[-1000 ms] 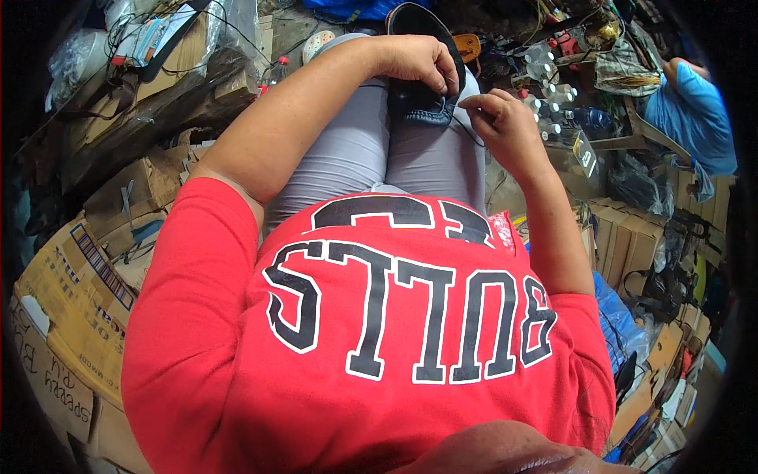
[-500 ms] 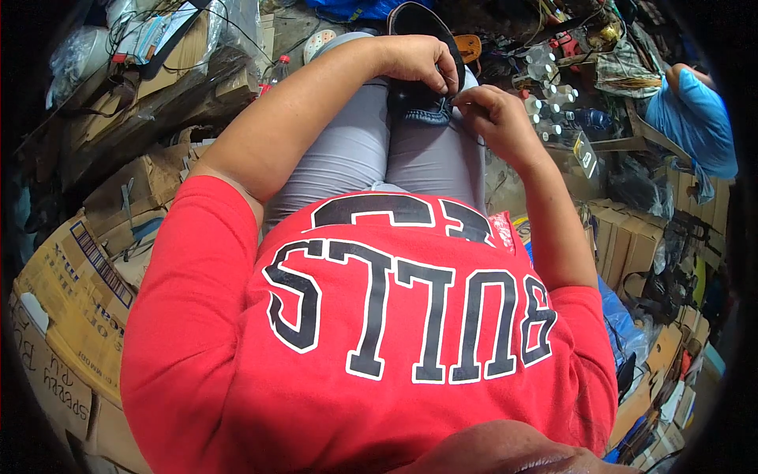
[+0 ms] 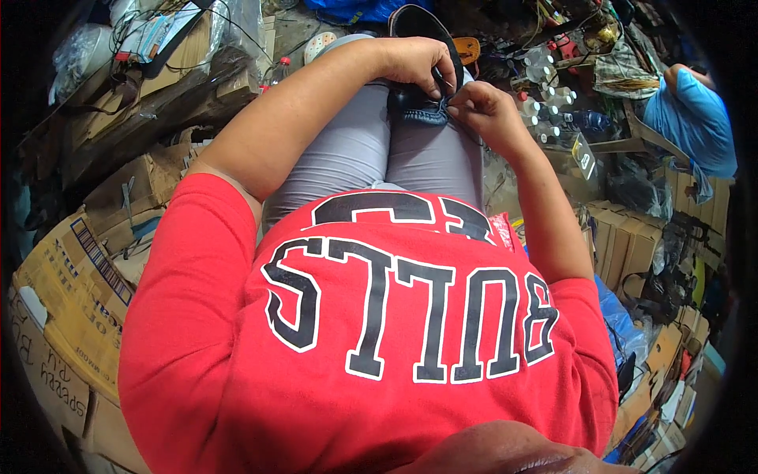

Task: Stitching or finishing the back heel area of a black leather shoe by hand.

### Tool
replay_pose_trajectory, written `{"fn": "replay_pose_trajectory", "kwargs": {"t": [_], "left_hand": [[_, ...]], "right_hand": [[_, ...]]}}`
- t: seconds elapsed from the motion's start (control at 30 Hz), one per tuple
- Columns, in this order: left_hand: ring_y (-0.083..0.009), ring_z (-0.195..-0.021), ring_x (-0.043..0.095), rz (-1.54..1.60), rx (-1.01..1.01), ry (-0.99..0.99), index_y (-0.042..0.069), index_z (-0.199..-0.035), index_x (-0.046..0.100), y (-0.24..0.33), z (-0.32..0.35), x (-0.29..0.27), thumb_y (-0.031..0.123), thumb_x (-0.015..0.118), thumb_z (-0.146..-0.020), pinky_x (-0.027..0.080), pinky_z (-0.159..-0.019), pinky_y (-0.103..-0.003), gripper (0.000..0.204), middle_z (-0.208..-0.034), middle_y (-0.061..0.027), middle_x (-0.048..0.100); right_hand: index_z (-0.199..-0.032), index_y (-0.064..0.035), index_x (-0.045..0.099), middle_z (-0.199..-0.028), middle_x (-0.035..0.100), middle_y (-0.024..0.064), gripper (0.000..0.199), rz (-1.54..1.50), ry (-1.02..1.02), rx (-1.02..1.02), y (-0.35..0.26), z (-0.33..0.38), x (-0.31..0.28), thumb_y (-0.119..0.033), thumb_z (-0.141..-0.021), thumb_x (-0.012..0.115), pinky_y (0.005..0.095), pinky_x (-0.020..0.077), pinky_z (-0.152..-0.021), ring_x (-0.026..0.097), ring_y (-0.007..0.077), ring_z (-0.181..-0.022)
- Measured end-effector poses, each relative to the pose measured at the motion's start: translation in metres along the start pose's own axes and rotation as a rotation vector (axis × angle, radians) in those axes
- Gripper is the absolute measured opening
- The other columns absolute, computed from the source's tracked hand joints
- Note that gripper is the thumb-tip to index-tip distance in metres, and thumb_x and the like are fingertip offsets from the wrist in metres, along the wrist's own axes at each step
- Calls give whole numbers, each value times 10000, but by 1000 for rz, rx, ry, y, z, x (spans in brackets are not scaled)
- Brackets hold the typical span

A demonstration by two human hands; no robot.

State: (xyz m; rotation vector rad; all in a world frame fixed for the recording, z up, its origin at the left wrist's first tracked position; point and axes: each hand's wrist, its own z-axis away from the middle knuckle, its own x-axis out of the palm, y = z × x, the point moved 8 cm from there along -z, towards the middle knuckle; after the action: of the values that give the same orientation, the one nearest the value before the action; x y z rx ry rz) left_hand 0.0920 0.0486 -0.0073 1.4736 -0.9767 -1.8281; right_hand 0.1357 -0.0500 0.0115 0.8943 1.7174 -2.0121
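Note:
A dark shoe (image 3: 427, 116) rests on my thighs, with a blue-black gathered or stitched part turned toward me and its long black sole part reaching away. My left hand (image 3: 417, 62) comes over it from the left, thumb and forefinger closed down at the shoe's edge. From the right, my right hand (image 3: 488, 112) meets it there, thumb and fingertips pinched together beside the stitched part. Whatever the right fingertips hold is too small to make out. The fingertips of both hands are close together. Part of the shoe is hidden behind my left hand.
Several clear bottles (image 3: 545, 99) stand to the right of my knees. A red-capped bottle (image 3: 278, 71) is left of my left leg. Cardboard boxes (image 3: 75, 292) lie at the left, more cartons (image 3: 624, 237) at the right. A blue cloth-like bundle (image 3: 691, 122) is at far right.
My left thumb and forefinger have come apart a little, with the thumb lower on the shoe. My right hand has shifted slightly left and down, still pinched.

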Motion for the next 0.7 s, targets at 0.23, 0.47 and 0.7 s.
{"fn": "replay_pose_trajectory", "kwargs": {"t": [0.23, 0.47, 0.7], "left_hand": [[-242, -929, 538, -102, 26, 636, 79, -1006, 635, 4, 55, -47, -11, 569, -740, 443, -843, -334, 288, -960, -93, 530], [-238, -758, 594, -188, -16, 625, 63, -1052, 601, 24, 122, -24, -119, 504, -755, 482, -712, -312, 362, -929, -111, 564], [-319, -827, 605, -574, -240, 665, 56, -957, 636, 36, 159, -28, 4, 585, -776, 482, -720, -381, 195, -856, -123, 607]], "right_hand": [[-942, -74, 677, -811, 505, 11, 170, 5, 8, 27, -11, 8, -5, -23, -780, 665, 244, 421, -676, 516, 104, -749], [-1010, -143, 687, -770, 509, 100, 263, 229, 138, -42, -26, 31, 0, -29, -779, 637, 338, 447, -629, 544, 254, -675], [-1065, -154, 675, -779, 512, 132, 309, 180, 82, 11, -22, 31, -6, -26, -792, 608, 355, 455, -649, 545, 294, -691]]}}
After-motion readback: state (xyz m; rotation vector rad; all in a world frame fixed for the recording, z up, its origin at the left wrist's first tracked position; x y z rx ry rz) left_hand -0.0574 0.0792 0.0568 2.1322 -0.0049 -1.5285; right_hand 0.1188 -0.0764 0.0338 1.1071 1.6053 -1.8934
